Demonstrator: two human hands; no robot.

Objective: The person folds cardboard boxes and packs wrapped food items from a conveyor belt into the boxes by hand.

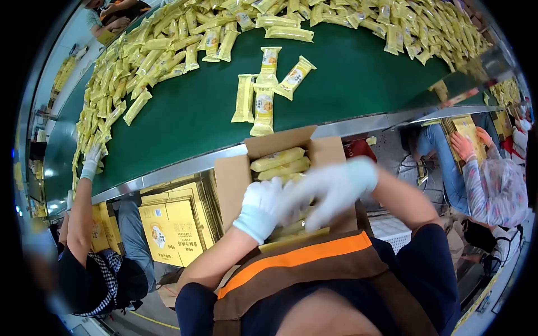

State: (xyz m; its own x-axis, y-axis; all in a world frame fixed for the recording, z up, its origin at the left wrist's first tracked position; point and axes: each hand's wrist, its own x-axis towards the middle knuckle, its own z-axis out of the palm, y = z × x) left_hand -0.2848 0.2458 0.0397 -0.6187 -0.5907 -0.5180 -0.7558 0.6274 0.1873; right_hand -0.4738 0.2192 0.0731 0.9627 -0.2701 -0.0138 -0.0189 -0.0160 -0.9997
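Observation:
An open cardboard box (232, 178) stands against the belt's edge, with yellow wrapped packets (278, 159) lying in rows inside. Over the box is my left hand (261, 206), in a white glove with a pale blue cuff; its fingers are hidden behind the other hand's blur. My right hand (334, 187), gloved the same way, crosses above the box, smeared by motion. What either hand holds, if anything, cannot be made out. Just beyond the box, several loose packets (264, 109) lie close together on the green belt (196, 112).
A large heap of packets (162, 53) curves along the belt's far side. Flattened yellow cartons (168, 227) stand left of the box. At the left a co-worker's gloved hand (91, 162) touches packets; at the right another person (496, 187) in pink gloves handles a carton. A white basket (390, 232) sits right.

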